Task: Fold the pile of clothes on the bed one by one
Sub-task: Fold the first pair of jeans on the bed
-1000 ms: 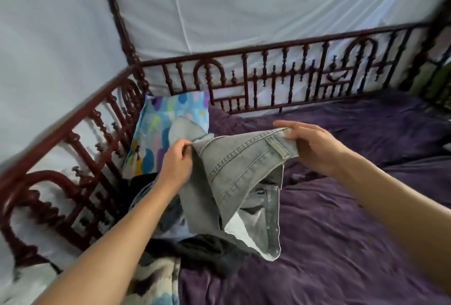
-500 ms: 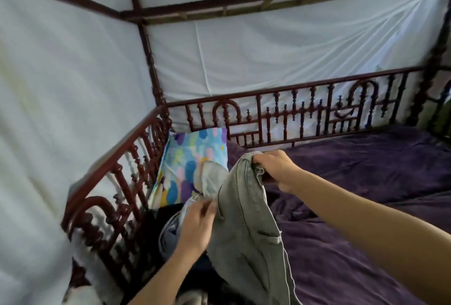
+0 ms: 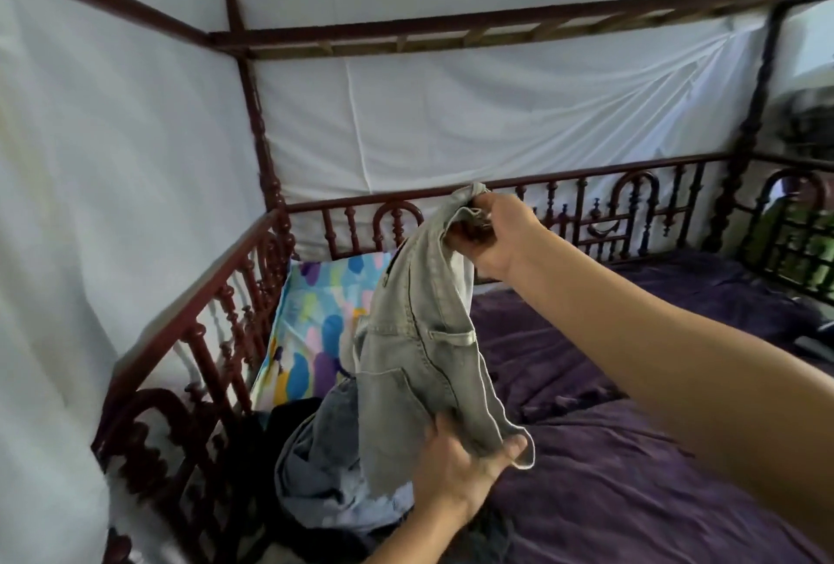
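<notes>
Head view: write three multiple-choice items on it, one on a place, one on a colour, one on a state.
1. Where does the patterned pillow lie?
A. On the floor
B. Against the wooden rail in the corner
C. On top of the canopy frame

2. What colour is the bedspread?
A. Purple
B. Red
C. Yellow

3. What is the right hand doing?
A. Resting open on the bedspread
B. Touching the pillow
C. Gripping the top of the grey denim garment

Answers: 1 B, the pillow leans at the rails; 2 A, the cover is dark purple; 3 C, its fingers curl round the raised fabric.
</notes>
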The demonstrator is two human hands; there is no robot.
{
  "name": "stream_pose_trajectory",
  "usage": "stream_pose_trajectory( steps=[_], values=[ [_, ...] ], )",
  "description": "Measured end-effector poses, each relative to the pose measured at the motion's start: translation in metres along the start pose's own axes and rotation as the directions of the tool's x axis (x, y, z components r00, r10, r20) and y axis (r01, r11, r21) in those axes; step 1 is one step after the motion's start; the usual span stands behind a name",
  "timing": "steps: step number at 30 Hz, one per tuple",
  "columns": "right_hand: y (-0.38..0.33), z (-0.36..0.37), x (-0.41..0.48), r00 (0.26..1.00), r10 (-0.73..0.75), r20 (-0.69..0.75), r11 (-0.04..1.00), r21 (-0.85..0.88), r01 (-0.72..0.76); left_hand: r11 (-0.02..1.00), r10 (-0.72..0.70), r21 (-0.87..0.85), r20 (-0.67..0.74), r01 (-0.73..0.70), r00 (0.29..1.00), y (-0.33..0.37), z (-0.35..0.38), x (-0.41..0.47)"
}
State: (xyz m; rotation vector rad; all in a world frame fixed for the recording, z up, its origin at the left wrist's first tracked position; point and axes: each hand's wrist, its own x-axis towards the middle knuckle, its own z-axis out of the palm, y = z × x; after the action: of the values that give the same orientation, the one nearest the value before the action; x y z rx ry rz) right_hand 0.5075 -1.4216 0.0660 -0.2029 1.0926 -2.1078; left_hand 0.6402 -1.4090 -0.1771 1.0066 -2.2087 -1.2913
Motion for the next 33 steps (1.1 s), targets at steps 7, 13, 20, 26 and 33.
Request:
stream_pose_trajectory(
  steps=[7, 13, 20, 26, 33],
  values=[
    [-0.036, -0.026, 0.010, 0.993, -0.055, -0.107, 0.996, 0.063, 0.062, 0.938, 0.017, 0.344, -0.155, 0.037, 0.988, 0.025, -0.018, 0.050],
    [-0.067, -0.113, 0.026, 0.927, -0.164, -0.338, 0.964, -0.255, 0.078, 0.819, 0.176, 0.567, -0.101, -0.088, 0.979, 0.020, -0.117, 0.079],
    [-0.096, -0.129, 0.032, 0.847, -0.467, -0.254, 0.739, -0.638, 0.216, 0.672, 0.487, 0.716, -0.232, -0.192, 0.842, 0.122, -0.237, 0.107],
    [-0.160, -0.061, 0.006, 0.815, -0.577, -0.045, 0.698, -0.546, 0.464, 0.640, 0.718, 0.722, -0.441, -0.263, 0.538, 0.219, -0.306, 0.107],
    [-0.221, 0.013, -0.071, 0.657, -0.533, 0.533, 0.556, -0.365, 0.747, 0.625, 0.779, 0.736, -0.569, -0.260, 0.264, 0.312, -0.367, 0.109]
  ],
)
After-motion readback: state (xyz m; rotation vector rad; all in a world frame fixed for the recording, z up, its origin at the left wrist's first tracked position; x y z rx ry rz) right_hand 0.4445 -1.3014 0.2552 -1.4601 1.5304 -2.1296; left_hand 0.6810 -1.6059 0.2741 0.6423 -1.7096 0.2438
